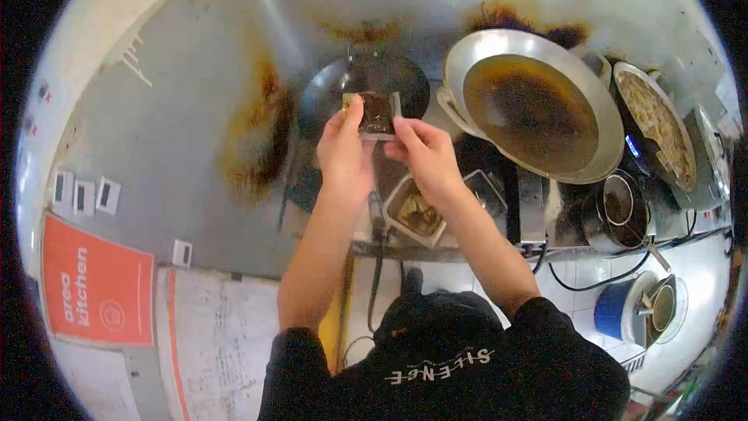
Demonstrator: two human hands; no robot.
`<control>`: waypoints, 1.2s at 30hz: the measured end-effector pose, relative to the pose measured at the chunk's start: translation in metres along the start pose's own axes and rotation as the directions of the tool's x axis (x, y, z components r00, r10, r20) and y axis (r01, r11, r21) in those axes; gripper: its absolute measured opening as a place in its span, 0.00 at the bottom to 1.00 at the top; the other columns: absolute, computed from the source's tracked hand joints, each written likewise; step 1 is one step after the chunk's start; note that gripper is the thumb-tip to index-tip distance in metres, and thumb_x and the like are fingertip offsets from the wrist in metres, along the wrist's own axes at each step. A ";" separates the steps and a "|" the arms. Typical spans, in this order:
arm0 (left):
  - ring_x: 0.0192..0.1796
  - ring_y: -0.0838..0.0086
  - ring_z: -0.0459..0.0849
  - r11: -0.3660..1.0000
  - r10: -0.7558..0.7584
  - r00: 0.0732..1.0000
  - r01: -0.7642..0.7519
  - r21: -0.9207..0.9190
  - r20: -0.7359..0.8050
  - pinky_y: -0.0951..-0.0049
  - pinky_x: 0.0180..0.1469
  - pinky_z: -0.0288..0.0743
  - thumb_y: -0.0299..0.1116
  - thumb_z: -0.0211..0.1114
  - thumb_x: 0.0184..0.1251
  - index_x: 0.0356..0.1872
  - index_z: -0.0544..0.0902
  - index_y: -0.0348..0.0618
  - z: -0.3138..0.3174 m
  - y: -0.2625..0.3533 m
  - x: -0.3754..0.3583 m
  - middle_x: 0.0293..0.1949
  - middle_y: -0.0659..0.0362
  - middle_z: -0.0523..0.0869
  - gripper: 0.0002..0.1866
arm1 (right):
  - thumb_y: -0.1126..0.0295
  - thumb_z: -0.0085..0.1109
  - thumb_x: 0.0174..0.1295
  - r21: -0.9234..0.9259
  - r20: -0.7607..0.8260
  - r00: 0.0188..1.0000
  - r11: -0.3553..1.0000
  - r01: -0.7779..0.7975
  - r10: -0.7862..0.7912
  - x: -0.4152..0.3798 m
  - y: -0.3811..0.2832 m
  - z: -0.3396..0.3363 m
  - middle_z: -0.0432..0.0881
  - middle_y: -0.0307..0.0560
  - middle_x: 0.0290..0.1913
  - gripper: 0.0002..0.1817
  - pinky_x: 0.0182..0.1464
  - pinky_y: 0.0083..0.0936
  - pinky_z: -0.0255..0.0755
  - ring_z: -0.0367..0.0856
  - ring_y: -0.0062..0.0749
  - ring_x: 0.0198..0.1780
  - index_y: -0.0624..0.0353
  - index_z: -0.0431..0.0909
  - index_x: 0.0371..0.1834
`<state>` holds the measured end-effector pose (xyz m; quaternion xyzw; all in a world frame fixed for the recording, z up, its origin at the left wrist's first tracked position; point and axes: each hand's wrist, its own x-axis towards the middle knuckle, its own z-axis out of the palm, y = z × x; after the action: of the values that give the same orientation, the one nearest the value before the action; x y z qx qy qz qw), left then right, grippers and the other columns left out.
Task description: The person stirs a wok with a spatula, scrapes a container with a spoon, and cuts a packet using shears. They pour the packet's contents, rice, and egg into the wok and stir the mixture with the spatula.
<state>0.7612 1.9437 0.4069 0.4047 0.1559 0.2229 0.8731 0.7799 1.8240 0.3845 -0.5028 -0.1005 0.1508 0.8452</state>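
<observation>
Between my two hands is a small clear plastic packet (377, 115) with dark brown contents. My left hand (345, 140) grips its left side, thumb pointing up along the edge. The fingers of my right hand (427, 154) pinch the packet's lower right corner. Behind and below the packet sits a black wok (323, 93) on the stove, partly hidden by my hands. Under my right forearm stands a square container (417, 209) with pale brown pieces in it, and a second metal container (487, 191) is beside it.
A large pan of dark brown liquid (534, 113) takes up the right of the stove. Farther right are a wide pan of pale food (658, 125) and a pot with a strainer (619, 203). A blue bucket (615, 312) stands on the floor. A stained metal wall (195, 93) rises behind.
</observation>
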 end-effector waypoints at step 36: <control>0.38 0.51 0.82 -0.050 -0.111 0.258 -0.966 0.253 0.960 0.55 0.45 0.72 0.33 0.67 0.54 0.39 0.82 0.37 -0.040 -0.054 0.306 0.35 0.47 0.85 0.13 | 0.62 0.56 0.56 -0.922 0.247 0.968 -0.318 0.222 -0.042 0.254 0.043 -0.001 0.85 0.51 0.42 0.13 0.41 0.41 0.78 0.84 0.45 0.44 0.55 0.86 0.37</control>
<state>1.0184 2.0963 0.3121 0.8970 -0.3450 0.1986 0.1923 1.0112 1.9333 0.3511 -0.9518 -0.2839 -0.0609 0.0987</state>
